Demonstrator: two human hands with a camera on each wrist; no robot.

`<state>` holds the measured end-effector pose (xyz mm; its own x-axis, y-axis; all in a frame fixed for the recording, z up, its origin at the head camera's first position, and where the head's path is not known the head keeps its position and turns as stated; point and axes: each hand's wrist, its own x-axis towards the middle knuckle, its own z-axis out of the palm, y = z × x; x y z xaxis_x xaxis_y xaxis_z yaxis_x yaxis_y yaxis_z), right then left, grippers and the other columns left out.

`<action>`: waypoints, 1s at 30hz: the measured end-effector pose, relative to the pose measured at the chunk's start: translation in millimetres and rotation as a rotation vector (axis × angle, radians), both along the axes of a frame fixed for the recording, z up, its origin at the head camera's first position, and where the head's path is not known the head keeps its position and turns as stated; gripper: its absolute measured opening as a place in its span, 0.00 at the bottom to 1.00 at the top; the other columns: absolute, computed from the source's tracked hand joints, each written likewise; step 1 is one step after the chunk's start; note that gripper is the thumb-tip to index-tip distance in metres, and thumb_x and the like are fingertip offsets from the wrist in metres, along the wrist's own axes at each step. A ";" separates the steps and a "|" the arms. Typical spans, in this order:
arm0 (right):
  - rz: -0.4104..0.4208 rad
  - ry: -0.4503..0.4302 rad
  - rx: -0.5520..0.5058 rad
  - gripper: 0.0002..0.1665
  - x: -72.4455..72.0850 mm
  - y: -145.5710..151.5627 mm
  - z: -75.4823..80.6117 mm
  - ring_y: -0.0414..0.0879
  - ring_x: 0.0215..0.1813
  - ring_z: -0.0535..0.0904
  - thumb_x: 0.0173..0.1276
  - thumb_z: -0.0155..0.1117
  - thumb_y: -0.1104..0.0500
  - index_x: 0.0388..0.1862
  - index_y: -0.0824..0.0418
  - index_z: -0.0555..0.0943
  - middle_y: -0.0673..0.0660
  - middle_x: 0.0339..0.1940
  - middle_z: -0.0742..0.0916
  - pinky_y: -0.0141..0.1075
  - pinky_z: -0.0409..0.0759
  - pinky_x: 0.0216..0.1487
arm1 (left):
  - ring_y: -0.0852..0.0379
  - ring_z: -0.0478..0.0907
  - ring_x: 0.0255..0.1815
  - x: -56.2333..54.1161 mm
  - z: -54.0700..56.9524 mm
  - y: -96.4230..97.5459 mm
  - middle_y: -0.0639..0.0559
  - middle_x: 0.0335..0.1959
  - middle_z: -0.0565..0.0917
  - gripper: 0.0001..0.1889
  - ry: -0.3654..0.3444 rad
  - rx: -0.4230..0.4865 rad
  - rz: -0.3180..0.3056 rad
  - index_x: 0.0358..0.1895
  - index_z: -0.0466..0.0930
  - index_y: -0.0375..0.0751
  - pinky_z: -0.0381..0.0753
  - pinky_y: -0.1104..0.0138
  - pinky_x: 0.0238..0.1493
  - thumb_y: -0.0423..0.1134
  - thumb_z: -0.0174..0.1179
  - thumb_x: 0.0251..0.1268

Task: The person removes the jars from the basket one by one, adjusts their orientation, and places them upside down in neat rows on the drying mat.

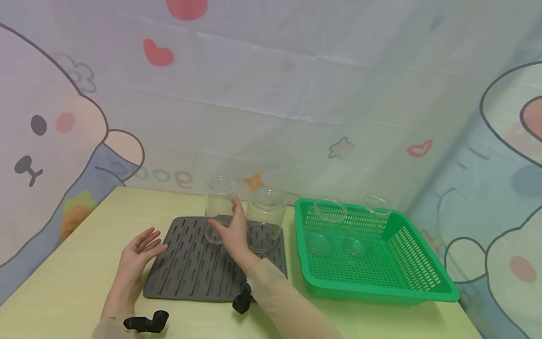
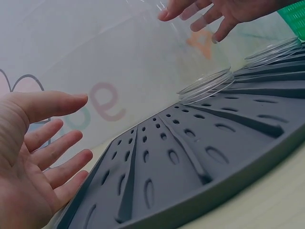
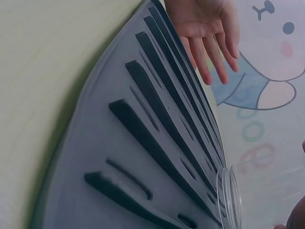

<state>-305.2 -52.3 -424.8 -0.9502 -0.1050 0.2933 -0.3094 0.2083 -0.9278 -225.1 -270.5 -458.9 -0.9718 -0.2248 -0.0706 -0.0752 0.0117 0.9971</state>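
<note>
Beige sleeve point(image 1: 288, 301) foremost, left hand point(image 1: 136, 259) and right hand point(image 1: 234, 235) uncurled: I'd steer gently round the glass point(image 1: 218, 207) mid-back on the mat point(image 1: 186, 273).

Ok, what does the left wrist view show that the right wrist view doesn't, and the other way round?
Only the left wrist view: a corner of the green basket, the rim of a second jar and the orange star on the backdrop.
Only the right wrist view: the printed bear's eye and nose.
Both: the mat, the left hand, one jar rim down on the mat, some printed lettering, and the right hand, though its own view catches just a bit at the edge.
</note>
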 end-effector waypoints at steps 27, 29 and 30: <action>-0.024 -0.035 0.031 0.58 12.6 1.2 -2.6 0.57 0.78 0.56 0.62 0.73 0.53 0.80 0.60 0.46 0.59 0.79 0.60 0.55 0.63 0.74 | 0.83 0.72 0.47 -1.6 -5.5 -2.3 0.65 0.60 0.70 0.45 0.019 0.063 0.008 0.78 0.47 0.39 0.73 0.87 0.48 0.37 0.65 0.65; -0.019 -0.028 0.036 0.60 17.0 1.1 -0.7 0.57 0.79 0.54 0.62 0.73 0.53 0.80 0.58 0.44 0.59 0.80 0.57 0.55 0.62 0.75 | 0.83 0.72 0.47 -1.6 -5.7 -2.6 0.69 0.56 0.70 0.45 0.026 0.070 0.011 0.78 0.47 0.38 0.74 0.87 0.48 0.36 0.65 0.64; -0.020 -0.021 0.039 0.61 18.9 1.0 0.3 0.57 0.79 0.53 0.62 0.73 0.53 0.81 0.58 0.42 0.60 0.80 0.56 0.56 0.61 0.75 | 0.83 0.72 0.46 -1.5 -5.7 -2.6 0.70 0.55 0.71 0.45 0.027 0.072 0.012 0.78 0.47 0.38 0.74 0.87 0.47 0.36 0.65 0.64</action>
<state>-286.3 -51.3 -424.5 -0.9582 -0.0966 0.2692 -0.2852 0.2502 -0.9252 -226.6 -273.1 -464.6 -0.9709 -0.2317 -0.0605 -0.0476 -0.0606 0.9970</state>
